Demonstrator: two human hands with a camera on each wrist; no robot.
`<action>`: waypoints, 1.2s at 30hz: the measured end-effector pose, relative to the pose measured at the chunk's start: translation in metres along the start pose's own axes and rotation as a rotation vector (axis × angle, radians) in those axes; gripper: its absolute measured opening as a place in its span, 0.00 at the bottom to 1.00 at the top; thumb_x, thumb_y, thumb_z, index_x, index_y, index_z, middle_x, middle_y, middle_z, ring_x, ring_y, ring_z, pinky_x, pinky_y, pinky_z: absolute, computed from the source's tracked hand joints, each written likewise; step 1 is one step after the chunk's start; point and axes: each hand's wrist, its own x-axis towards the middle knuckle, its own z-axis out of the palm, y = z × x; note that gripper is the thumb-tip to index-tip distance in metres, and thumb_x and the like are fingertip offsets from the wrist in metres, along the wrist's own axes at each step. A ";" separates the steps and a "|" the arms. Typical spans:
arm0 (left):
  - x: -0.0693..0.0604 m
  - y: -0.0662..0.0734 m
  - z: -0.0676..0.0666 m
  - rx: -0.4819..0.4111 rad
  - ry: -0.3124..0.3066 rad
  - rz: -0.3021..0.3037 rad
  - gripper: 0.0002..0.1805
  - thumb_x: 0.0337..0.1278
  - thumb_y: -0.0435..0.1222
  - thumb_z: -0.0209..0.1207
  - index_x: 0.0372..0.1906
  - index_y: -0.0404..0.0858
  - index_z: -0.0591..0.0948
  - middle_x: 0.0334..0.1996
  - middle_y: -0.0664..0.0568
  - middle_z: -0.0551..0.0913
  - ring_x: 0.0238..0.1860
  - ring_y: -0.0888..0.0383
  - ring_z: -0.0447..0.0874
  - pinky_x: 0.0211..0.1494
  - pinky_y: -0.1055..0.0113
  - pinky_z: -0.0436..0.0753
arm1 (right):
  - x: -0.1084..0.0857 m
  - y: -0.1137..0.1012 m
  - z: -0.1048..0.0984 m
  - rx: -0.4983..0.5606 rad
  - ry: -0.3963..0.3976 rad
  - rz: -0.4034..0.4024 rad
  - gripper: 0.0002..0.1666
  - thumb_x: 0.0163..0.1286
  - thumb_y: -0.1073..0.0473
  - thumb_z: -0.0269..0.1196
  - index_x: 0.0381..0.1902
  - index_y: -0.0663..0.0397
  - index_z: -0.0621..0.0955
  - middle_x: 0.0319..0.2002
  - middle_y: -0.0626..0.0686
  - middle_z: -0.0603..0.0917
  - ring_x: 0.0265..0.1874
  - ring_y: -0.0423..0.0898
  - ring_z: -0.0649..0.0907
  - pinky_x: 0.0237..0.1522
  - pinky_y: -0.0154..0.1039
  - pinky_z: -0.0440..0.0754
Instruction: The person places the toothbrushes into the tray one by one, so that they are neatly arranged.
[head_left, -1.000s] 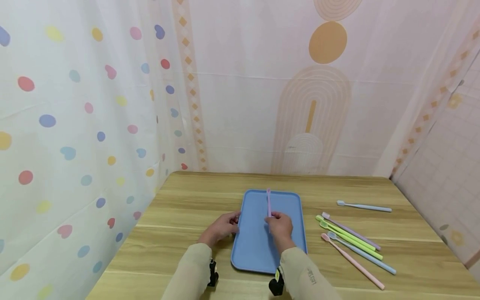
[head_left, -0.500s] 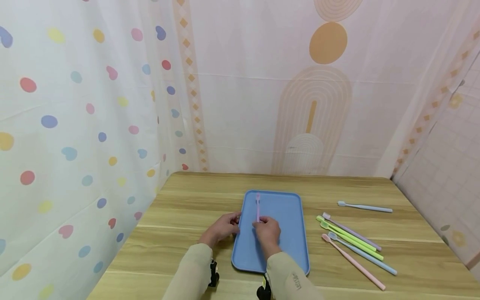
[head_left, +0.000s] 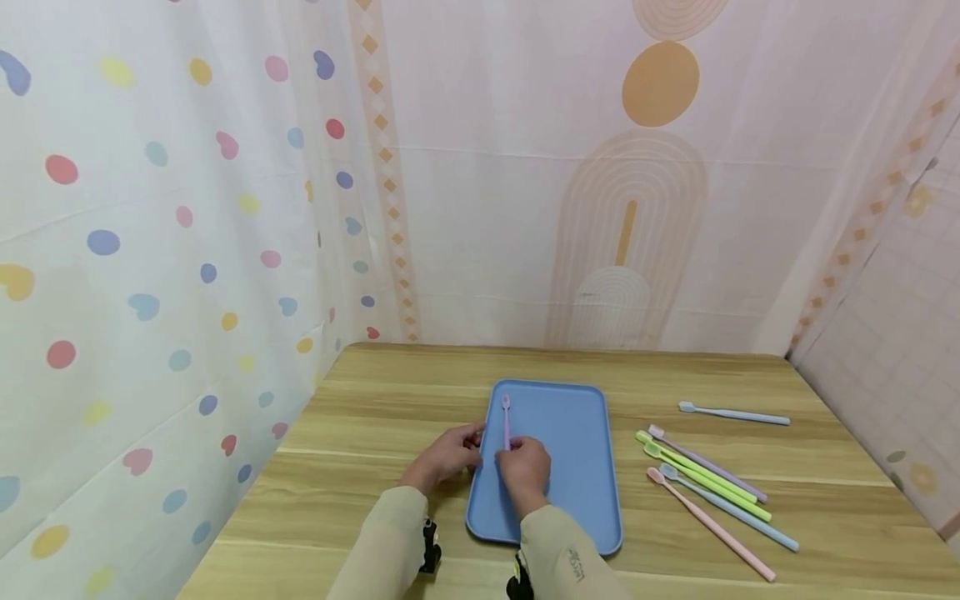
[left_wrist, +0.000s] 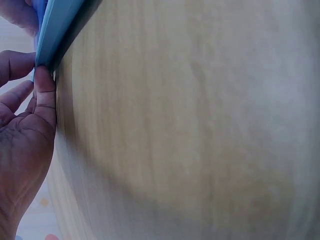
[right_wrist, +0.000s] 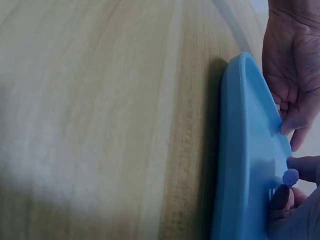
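Note:
A blue tray (head_left: 573, 467) lies on the wooden table. Over its left part, the right hand (head_left: 525, 468) pinches the handle of a purple toothbrush (head_left: 506, 423), whose head points toward the far edge. In the right wrist view the handle's end (right_wrist: 290, 177) shows between thumb and finger of the right hand (right_wrist: 300, 205). The left hand (head_left: 447, 456) grips the tray's left rim; in the left wrist view the left hand (left_wrist: 27, 125) has its thumb and fingers at the tray's edge (left_wrist: 56, 30).
Right of the tray lie a pink toothbrush (head_left: 712, 525), a blue one (head_left: 738, 510), two green ones (head_left: 708, 486) and a purple one (head_left: 708, 463). Farther back is another light blue toothbrush (head_left: 738, 414). Patterned curtains (head_left: 480, 208) stand behind and beside the table (head_left: 337, 500).
The right hand has moved left across the tray with the purple toothbrush, from near the middle to near the left rim. The left hand has stayed at the rim.

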 end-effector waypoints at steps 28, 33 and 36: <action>0.001 0.000 0.001 0.017 0.001 -0.019 0.38 0.47 0.22 0.56 0.70 0.27 0.67 0.37 0.45 0.74 0.34 0.53 0.72 0.32 0.64 0.72 | -0.001 0.002 -0.001 -0.057 -0.061 -0.053 0.11 0.52 0.66 0.74 0.35 0.64 0.87 0.30 0.54 0.85 0.28 0.48 0.82 0.34 0.44 0.81; 0.002 -0.001 0.001 0.025 0.005 -0.013 0.38 0.47 0.22 0.56 0.70 0.26 0.67 0.37 0.45 0.74 0.35 0.53 0.72 0.33 0.65 0.72 | -0.001 0.003 -0.001 -0.060 -0.050 -0.062 0.12 0.52 0.65 0.74 0.35 0.63 0.87 0.30 0.54 0.85 0.29 0.48 0.82 0.35 0.44 0.81; 0.002 0.000 0.001 0.026 0.010 -0.008 0.38 0.46 0.21 0.56 0.70 0.25 0.67 0.37 0.45 0.74 0.35 0.53 0.72 0.32 0.65 0.71 | 0.000 0.004 -0.002 -0.050 -0.054 -0.061 0.12 0.53 0.64 0.74 0.35 0.64 0.87 0.30 0.54 0.86 0.30 0.49 0.82 0.36 0.45 0.81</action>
